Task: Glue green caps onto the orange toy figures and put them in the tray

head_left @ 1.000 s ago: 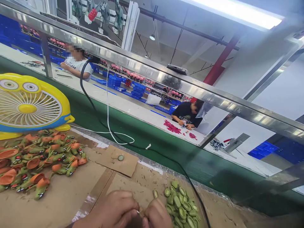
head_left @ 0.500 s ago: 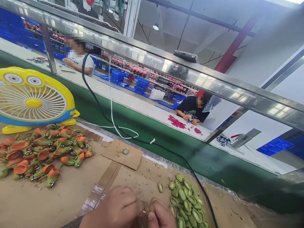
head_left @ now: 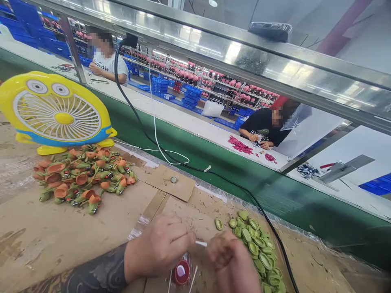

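The right hand (head_left: 234,260), just beside a heap of hollow green pieces (head_left: 254,249), is too blurred; I cannot tell how far it is open. The left hand (head_left: 160,246) is folded narrow. Near it, a small red container (head_left: 182,278) has something pale inside. Between both hands, a thin white stick (head_left: 200,243) protrudes from the left fingertips.

Free cardboard (head_left: 116,228) left, green pile (head_left: 264,260) right

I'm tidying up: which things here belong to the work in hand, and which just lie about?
Likely in use: white stick in the left hand; red round container; green oval pieces; perhaps orange-and-green pieces.

Probably just about: yellow cartoon-eyed fan; black cable; white cable.
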`<control>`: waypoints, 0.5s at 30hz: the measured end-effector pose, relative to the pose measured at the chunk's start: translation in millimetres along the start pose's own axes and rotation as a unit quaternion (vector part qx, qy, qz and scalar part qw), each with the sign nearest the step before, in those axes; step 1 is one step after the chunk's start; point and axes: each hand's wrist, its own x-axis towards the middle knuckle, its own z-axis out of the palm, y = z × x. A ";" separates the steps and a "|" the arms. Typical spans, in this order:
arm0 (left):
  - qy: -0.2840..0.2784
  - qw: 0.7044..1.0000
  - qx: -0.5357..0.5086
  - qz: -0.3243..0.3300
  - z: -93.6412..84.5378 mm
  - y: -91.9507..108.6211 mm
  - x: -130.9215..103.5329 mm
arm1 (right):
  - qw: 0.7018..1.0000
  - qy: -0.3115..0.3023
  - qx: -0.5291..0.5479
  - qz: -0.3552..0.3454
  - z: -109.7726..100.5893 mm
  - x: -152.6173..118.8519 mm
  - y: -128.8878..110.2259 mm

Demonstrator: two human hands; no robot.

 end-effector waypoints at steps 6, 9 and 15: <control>0.041 0.998 -0.018 -0.044 2.2 -10.1 1.4 | 1.000 0.005 0.016 -0.007 -23.2 8.0 8.5; 0.023 0.997 -0.037 -0.056 3.2 -8.1 0.3 | 0.988 -0.059 -0.124 -0.070 -15.8 -3.8 8.3; 0.006 0.993 -0.087 -0.076 3.1 -1.9 -0.2 | 0.925 -0.138 -0.279 -0.218 -8.3 -1.9 -10.2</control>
